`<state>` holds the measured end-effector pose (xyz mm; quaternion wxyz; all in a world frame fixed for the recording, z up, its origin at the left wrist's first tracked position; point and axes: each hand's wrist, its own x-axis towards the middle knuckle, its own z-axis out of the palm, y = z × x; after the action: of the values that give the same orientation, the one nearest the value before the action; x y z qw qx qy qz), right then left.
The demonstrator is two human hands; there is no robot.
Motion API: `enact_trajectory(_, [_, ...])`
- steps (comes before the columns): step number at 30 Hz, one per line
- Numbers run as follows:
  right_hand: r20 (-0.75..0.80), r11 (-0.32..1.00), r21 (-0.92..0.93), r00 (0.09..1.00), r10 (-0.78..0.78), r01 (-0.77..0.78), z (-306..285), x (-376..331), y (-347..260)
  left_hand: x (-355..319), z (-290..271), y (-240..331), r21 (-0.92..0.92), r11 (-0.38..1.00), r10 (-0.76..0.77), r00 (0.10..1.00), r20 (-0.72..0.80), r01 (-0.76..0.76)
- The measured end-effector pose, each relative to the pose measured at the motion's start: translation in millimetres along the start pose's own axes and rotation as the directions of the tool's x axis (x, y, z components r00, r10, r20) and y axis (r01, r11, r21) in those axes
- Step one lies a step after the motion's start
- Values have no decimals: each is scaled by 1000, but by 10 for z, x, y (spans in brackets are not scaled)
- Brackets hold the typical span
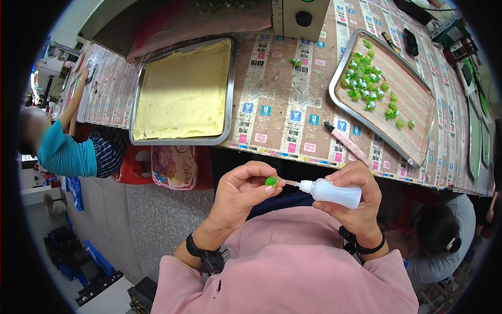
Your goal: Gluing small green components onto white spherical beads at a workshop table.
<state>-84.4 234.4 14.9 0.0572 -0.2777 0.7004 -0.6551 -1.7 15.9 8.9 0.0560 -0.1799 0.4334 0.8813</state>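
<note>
On my feed, a patterned table (pixel 277 112) fills the far side, a yellow-lined tray (pixel 228 89) left, a bead tray (pixel 413 99) right. Nearer, I see the left hand (pixel 238 192) pinched narrow, the right hand (pixel 370 196) gripping a white bottle (pixel 339 195), its nozzle (pixel 305 186) pointing left toward the left hand's small green piece (pixel 271 181).

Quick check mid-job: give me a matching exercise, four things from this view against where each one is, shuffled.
Things:
1. Squeeze bottle
2. Single green piece
3. Pink-handled tool
4. Cluster of green pieces

Places:
A. Lying on the patterned table
B. In the tray at the picture's right
C. Held in the right hand
D. Held in the left hand

Pairs: 1-C, 2-D, 3-A, 4-B.
</note>
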Motion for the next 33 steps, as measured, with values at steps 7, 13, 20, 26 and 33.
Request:
enact_trajectory(7, [1,995,-58,997,-81,81,-6,6,-32,9,-2,-26,71,995,65,998,13,-66])
enact_trajectory(13, [2,992,-84,996,-93,92,-3,19,-48,21,-3,-39,110,990,90,995,37,-93])
enact_trajectory(20, [-7,990,-93,995,-103,102,21,21,-43,18,-7,-48,115,990,83,996,35,-87])
enact_trajectory(26, [-9,991,-100,996,-89,88,24,16,-51,13,-5,-50,114,991,71,997,32,-74])
enact_trajectory(33, [-9,989,-125,997,-81,80,29,25,-67,9,-12,-50,109,992,64,998,29,-67])
